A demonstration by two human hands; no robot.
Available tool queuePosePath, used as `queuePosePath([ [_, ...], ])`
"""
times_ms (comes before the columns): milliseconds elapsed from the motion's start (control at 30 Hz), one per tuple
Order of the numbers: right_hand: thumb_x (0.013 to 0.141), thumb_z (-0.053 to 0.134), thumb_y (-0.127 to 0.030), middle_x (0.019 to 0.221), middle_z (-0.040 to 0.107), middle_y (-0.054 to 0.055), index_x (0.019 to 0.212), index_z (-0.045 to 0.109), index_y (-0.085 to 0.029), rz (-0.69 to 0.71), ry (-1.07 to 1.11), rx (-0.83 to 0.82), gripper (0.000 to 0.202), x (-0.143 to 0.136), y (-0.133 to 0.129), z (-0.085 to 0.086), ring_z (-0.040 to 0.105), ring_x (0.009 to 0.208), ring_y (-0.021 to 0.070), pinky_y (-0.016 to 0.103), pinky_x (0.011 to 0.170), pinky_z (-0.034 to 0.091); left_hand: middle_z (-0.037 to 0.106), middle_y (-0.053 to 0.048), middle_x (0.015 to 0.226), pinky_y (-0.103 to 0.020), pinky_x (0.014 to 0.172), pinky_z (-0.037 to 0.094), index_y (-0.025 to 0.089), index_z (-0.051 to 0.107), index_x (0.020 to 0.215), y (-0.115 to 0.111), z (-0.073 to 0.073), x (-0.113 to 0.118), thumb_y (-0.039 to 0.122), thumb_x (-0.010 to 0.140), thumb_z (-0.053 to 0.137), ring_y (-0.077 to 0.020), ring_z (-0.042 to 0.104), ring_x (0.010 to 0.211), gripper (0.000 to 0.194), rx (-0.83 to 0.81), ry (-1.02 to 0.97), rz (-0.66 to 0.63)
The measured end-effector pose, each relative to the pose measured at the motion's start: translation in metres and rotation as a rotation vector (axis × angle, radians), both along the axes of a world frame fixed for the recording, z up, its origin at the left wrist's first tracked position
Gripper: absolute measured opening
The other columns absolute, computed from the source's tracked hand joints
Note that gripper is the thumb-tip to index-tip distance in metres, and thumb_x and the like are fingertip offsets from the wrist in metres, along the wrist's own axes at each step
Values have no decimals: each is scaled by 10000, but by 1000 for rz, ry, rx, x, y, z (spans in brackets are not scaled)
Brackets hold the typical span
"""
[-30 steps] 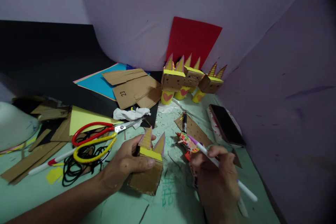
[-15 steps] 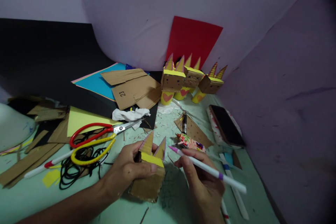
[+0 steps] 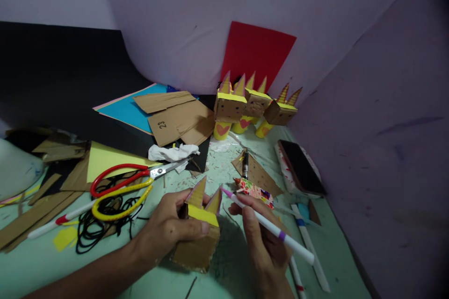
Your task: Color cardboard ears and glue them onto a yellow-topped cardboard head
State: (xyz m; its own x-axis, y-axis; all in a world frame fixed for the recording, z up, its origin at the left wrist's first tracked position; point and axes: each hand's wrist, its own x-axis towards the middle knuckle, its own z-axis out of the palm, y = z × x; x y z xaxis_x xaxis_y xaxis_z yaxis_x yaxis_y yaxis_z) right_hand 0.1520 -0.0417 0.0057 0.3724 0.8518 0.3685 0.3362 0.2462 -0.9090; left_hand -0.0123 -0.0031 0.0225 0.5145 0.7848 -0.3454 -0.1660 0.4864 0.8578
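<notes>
My left hand (image 3: pixel 171 224) is closed around a small cardboard box (image 3: pixel 196 250) with a yellow strip on top and two pointed ears (image 3: pixel 197 193) edged in purple. Its thumb lies across the front of the box. In my right hand (image 3: pixel 263 238) is a white felt-tip marker (image 3: pixel 270 224) with a purple tip and band. The marker's tip is at the top of the right-hand ear; whether it touches cannot be made out. Beyond my hands stand several finished-looking cardboard figures (image 3: pixel 229 108) with similar ears and yellow tube bodies bearing hearts.
Red-and-yellow scissors (image 3: pixel 122 191) lie on the left over black cord (image 3: pixel 101 229) and a red-banded marker (image 3: pixel 61 219). Cardboard pieces (image 3: pixel 178 117) and blue paper (image 3: pixel 129 107) are behind. To the right are a phone (image 3: pixel 301 166), a black pen (image 3: pixel 246 163) and a patterned packet (image 3: pixel 256 192).
My right hand has moved slightly left, bringing the marker's tip to the right-hand ear. The box stays in my left hand, nearly still. The view has shifted a little.
</notes>
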Motion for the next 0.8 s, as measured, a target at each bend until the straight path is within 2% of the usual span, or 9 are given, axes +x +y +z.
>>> queuePosePath([
  [367, 867, 527, -168, 828, 710, 27, 978, 659, -249, 110, -152, 131, 190, 6, 5, -2, 671, 720, 170, 304, 640, 535, 608, -12, 726, -254, 585, 414, 140, 609, 887, 0, 2, 1, 248, 589, 699, -162, 550, 657, 330, 22, 25, -9],
  [800, 859, 526, -177, 759, 704, 28, 933, 681, -225, 145, -135, 104, 178, 2, 2, -1, 662, 641, 151, 255, 568, 514, 613, -7, 741, -254, 604, 409, 144, 598, 925, 1, 1, 1, 262, 589, 714, -156, 538, 665, 374, 31, 18, -9],
])
